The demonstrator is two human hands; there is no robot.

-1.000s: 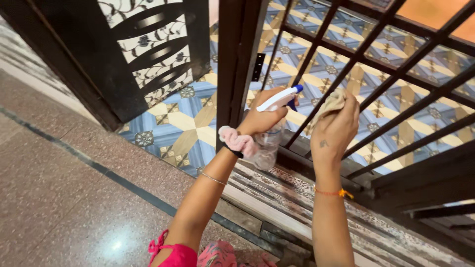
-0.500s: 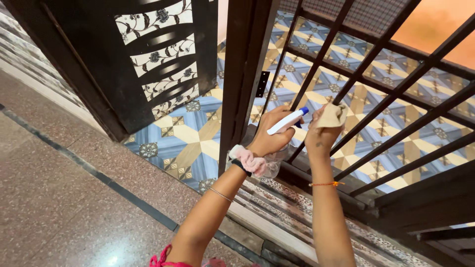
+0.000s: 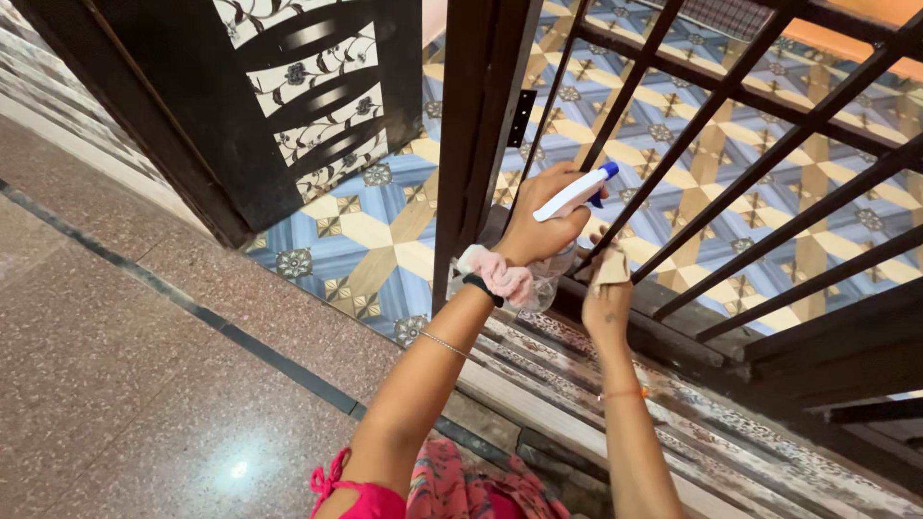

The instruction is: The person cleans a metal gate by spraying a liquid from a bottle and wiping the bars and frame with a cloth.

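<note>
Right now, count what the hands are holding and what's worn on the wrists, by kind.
Spray bottle: 1, in the left hand
Cloth: 1, in the right hand
Hair ties: 2, pink and black
Thin bracelet: 1
Orange wrist thread: 1
Total: 6

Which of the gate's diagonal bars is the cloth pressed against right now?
The lowest stretch of the dark bar passing just right of the spray bottle; the right hand holds the cloth there. Other bars lie farther right, untouched.

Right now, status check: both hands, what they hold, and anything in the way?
Left hand shut on spray bottle, nozzle toward gate bars. Right hand shut on cloth, pressed against a bar. Nothing blocking; pink scrunchie on left wrist.
</note>
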